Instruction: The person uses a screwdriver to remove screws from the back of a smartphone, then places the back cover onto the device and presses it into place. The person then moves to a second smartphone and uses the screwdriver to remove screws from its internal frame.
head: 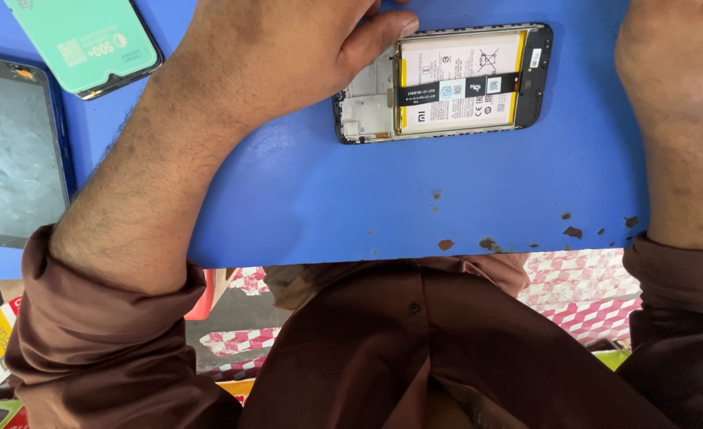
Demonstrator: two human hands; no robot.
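Note:
An opened phone (454, 83) lies back-up on the blue table (327, 206), its white-and-yellow battery and a black ribbon cable exposed. My left hand (288, 48) rests on the phone's left end, thumb pressed along its top edge, holding it down. My right hand (673, 56) sits at the right edge of view, beside the phone; only the wrist and the back of the hand show, the fingers are out of frame. Both forearms come out of rolled brown sleeves.
A dark phone with a scuffed screen (14, 151) lies at the left edge of the table. A phone with a green protective film (89, 40) lies at the top left. The table's front edge is chipped. Coloured boxes and checked cloth show below it.

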